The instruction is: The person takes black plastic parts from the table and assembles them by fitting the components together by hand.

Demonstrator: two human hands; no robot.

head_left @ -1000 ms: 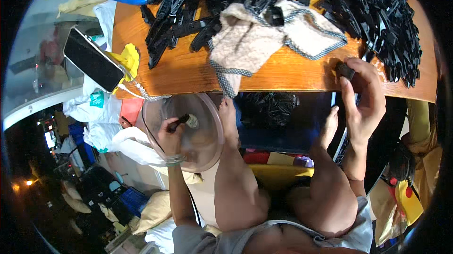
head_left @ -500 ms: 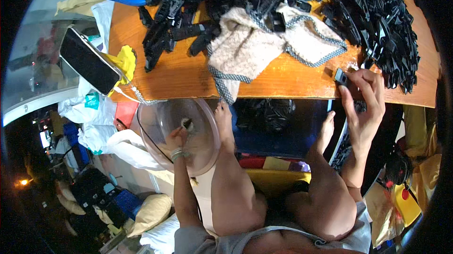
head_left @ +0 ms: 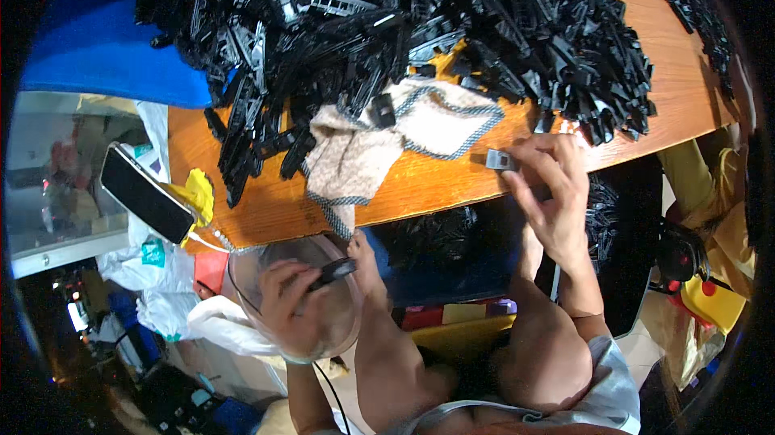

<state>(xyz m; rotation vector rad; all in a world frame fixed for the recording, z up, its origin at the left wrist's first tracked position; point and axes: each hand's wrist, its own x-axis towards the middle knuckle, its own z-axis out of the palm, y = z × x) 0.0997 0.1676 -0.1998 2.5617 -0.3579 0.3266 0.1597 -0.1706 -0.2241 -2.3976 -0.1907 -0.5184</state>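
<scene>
My left hand is closed on a dark, elongated plastic part over the clear round plastic basin; I cannot tell whether the hand is inside it or above. At the table's front edge, my right hand pinches a small grey rectangular piece between thumb and fingers. A beige cloth with checked trim lies to the left of that hand. Beyond them a large heap of black plastic parts covers much of the wooden table.
A phone leans on a yellow stand at the table's left end. Below the table, a blue bin holds more black parts. White plastic bags lie at left, and a yellow object sits at right.
My view has swung so that more of the heap shows. The left hand has risen with the dark part, which now shows larger. My right hand keeps its pinch on the grey piece.
</scene>
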